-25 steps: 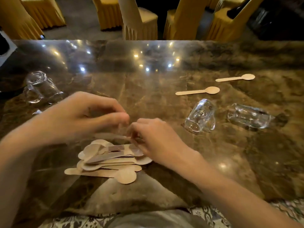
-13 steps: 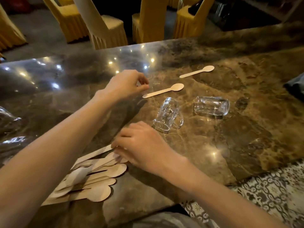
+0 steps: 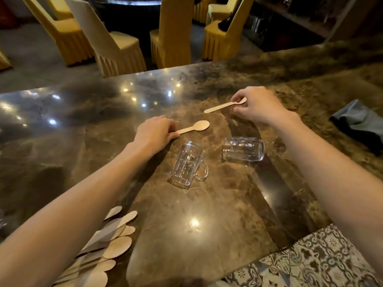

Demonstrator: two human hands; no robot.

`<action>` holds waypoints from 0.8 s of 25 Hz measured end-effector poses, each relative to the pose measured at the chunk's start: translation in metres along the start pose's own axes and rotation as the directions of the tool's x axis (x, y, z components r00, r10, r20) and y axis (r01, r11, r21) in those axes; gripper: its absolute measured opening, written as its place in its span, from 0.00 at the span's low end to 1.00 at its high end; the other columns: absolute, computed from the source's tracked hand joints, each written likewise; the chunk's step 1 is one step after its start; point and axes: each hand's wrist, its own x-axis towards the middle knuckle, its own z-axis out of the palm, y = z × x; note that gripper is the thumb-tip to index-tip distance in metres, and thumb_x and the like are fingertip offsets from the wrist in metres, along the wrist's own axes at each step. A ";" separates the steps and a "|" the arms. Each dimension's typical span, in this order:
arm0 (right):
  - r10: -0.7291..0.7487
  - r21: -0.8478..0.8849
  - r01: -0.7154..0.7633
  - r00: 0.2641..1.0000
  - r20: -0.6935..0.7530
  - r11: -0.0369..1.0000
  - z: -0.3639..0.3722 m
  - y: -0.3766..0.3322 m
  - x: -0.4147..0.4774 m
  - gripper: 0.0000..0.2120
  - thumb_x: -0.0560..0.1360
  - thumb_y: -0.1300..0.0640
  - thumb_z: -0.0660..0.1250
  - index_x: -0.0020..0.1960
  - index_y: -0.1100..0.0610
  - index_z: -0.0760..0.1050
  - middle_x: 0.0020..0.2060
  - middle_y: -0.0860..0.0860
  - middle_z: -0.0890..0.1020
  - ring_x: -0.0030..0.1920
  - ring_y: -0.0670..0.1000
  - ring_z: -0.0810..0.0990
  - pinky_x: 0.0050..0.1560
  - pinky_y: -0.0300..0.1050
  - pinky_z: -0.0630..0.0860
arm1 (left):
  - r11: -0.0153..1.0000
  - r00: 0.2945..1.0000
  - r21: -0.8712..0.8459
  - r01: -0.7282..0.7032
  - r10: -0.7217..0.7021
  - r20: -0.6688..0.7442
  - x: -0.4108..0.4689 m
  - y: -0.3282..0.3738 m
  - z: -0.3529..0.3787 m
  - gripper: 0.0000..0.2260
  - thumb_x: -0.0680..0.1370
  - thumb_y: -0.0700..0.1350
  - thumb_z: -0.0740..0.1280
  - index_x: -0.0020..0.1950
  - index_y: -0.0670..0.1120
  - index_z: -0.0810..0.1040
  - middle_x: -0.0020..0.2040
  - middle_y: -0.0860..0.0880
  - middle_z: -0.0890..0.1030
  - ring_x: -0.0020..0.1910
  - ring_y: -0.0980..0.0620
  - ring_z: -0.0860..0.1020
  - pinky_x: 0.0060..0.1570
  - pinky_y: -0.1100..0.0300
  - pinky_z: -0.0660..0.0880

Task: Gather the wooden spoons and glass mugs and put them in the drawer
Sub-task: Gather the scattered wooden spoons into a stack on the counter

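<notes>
Two light, stiff wooden spoons are pinched: near spoon [image 3: 193, 127] by left hand [image 3: 154, 134], far spoon [image 3: 224, 105] by right hand [image 3: 257, 106]; fragile mugs [image 3: 188, 164] are best taken by their handles.

left hand [image 3: 154, 132] covered the handle end of the nearer wooden spoon [image 3: 194, 127]. right hand [image 3: 256, 105] hid part of the farther spoon's bowl [image 3: 241, 101]. spoon pile [image 3: 107, 245] ran under the left forearm and off the bottom edge. grey cloth [image 3: 359, 123] was cut by the right edge.
</notes>
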 end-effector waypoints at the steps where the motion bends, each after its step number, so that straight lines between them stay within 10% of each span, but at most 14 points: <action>1: 0.026 -0.036 -0.026 1.000 0.016 0.999 0.006 0.008 0.011 0.12 0.73 0.54 0.70 0.55 0.51 0.79 0.52 0.52 0.82 0.47 0.52 0.79 0.43 0.44 0.73 | 1.000 1.000 -0.006 0.016 -0.016 -0.001 0.002 0.000 0.000 0.11 0.75 0.55 0.67 0.52 0.52 0.80 0.52 0.49 0.82 0.52 0.46 0.79 0.41 0.57 0.69; 8: -0.003 -0.082 0.011 0.996 0.087 0.997 0.046 0.021 0.054 0.16 0.76 0.57 0.66 0.63 0.50 0.75 0.61 0.53 0.79 0.58 0.56 0.78 0.55 0.48 0.75 | 0.993 0.997 -0.092 0.074 -0.074 0.005 0.008 -0.002 0.001 0.10 0.73 0.56 0.70 0.50 0.53 0.80 0.49 0.52 0.82 0.48 0.49 0.78 0.41 0.58 0.70; 20: -0.020 0.036 0.019 0.999 0.041 0.999 0.056 0.021 0.060 0.04 0.73 0.56 0.70 0.46 0.48 0.78 0.46 0.51 0.82 0.42 0.48 0.73 0.50 0.44 0.74 | 0.945 0.995 -0.313 0.092 -0.080 0.052 0.002 -0.008 -0.007 0.06 0.72 0.51 0.72 0.46 0.52 0.80 0.40 0.57 0.76 0.39 0.56 0.75 0.34 0.65 0.67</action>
